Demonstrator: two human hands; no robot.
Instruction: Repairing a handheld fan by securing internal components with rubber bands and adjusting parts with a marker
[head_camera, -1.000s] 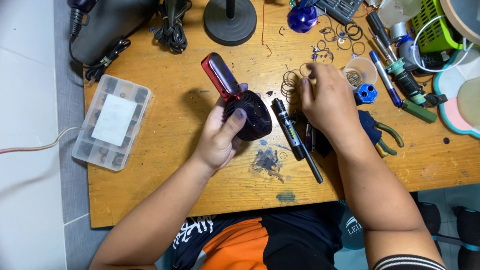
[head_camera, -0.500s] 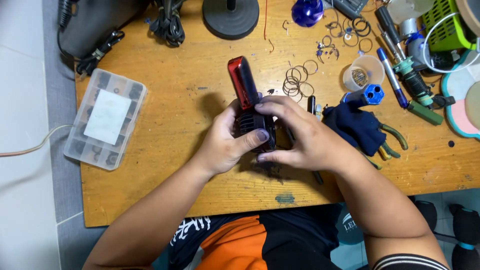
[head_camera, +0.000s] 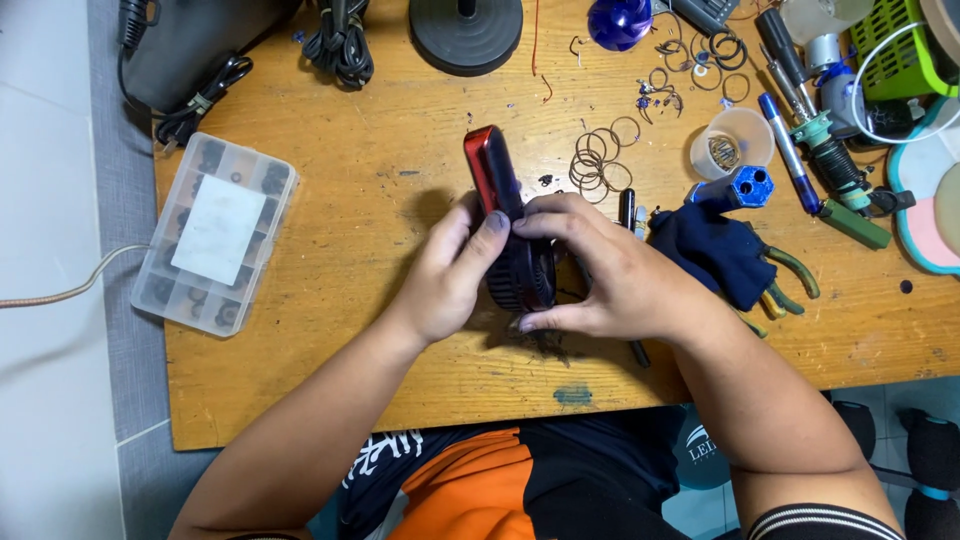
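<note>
Over mid table: both hands meet on one small device, held just above the wood.
Device: red-and-black handheld gadget (head_camera: 505, 225), red handle end pointing far, black round grilled end near; tilted, edge-on to cam.
L hand: left hand (head_camera: 450, 270) clamped on the device's left side, thumb across the black part, fingers wrapped behind.
R hand: right hand (head_camera: 600, 270) closed on the right side, fingertips at top and bottom of the black round end.
Change: 1 s ago the R hand was off to the right over the tools, L hand alone held the device; half a sec ago it came across; now both grip it and it's turned more upright. Reads as switch from one-hand hold to two-hand work on the black end, prob. prying or pressing it.
Right of hands: dark blue cloth (head_camera: 715, 250), pliers w/ green-yellow handles (head_camera: 790, 275), blue ribbed part (head_camera: 740, 187), black pen-like tool (head_camera: 628, 210) partly under the wrist.
Far: wire rings (head_camera: 600, 160), clear cup (head_camera: 733, 143), black round stand base (head_camera: 465, 30).
Left: clear compartment box (head_camera: 215, 232), lid shut.
Table: worn wood table (head_camera: 330, 350), scuffed near edge.
</note>
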